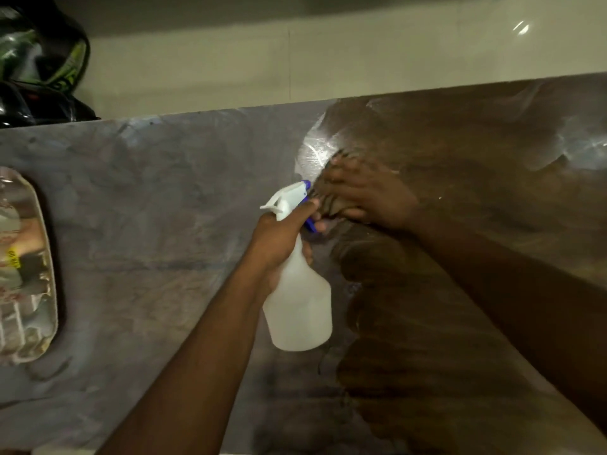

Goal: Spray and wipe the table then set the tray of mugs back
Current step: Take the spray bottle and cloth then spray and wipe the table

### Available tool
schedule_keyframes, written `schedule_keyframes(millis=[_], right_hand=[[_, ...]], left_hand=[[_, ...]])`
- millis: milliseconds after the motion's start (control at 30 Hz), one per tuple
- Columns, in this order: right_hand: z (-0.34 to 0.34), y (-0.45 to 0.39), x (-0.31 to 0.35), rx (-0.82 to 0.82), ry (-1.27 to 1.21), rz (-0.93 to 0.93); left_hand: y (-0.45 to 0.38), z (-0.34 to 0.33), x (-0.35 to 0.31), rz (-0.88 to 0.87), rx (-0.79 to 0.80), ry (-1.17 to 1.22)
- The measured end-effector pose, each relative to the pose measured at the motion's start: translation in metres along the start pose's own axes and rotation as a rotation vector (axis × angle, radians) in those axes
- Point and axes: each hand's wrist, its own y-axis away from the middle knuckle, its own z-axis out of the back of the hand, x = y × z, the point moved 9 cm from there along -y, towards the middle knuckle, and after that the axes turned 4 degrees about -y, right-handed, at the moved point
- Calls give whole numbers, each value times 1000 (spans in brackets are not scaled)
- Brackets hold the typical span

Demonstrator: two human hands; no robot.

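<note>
While left hand (279,241) grips translucent plastic bottle (300,307), right hand (368,195) presses cloth (331,205).

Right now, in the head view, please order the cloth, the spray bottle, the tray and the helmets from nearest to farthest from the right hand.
1. Cloth, under the right hand.
2. Spray bottle, just left, in the left hand.
3. Helmets, far upper left.
4. Tray, far left edge; nearly level with the helmets.
</note>
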Motion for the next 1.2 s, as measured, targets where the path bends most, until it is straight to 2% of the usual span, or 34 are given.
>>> schedule_keyframes(millis=[33,100,133,167,200,233,333,367,400,433,533,600,633,667,767,833,900,1000,1067,1100,1200], right_hand=[[9,9,-21,-47,6,-140],[24,28,-56,-191,-3,-573],[24,33,-54,-253,21,-746],[19,32,-38,-289,44,-834],[12,25,-17,-291,41,-814],[1,15,8,-253,19,-693],[-34,18,77,2,2,-66],[-37,26,76,69,-18,41],[-34,30,66,86,-28,46],[-29,31,50,53,-26,-42],[-3,32,8,-195,-35,-554],[-2,26,22,-278,-80,-722],[-9,21,39,-260,-92,-692],[-20,18,61,-200,-87,-581],[-60,48,126,77,-55,-95],[-65,81,131,189,-27,40],[-56,97,108,174,15,-50],[-27,90,90,-91,18,-493],[-25,81,114,-256,-48,-718],[-34,74,136,-239,-76,-683],[-74,93,205,78,6,-108]], left_hand=[[3,10,6,-12,-51,2],[11,29,21,-10,-176,27],[15,35,29,1,-213,37],[22,37,36,7,-215,25],[29,35,44,13,-191,-7],[35,31,52,16,-155,-39],[59,26,86,4,-162,-98],[65,28,99,-1,-184,-129],[72,27,112,20,-195,-148],[78,27,126,61,-190,-158],[94,23,157,167,-179,-151],[102,24,165,155,-225,-156],[104,23,166,134,-232,-169],[105,21,166,115,-219,-169],[108,17,172,77,-147,-193],[113,20,185,89,-119,-219],[119,24,199,96,-130,-236],[129,27,218,124,-92,-243],[133,23,226,128,-40,-270],[137,25,229,122,-43,-293],[146,22,244,102,-39,-309]])
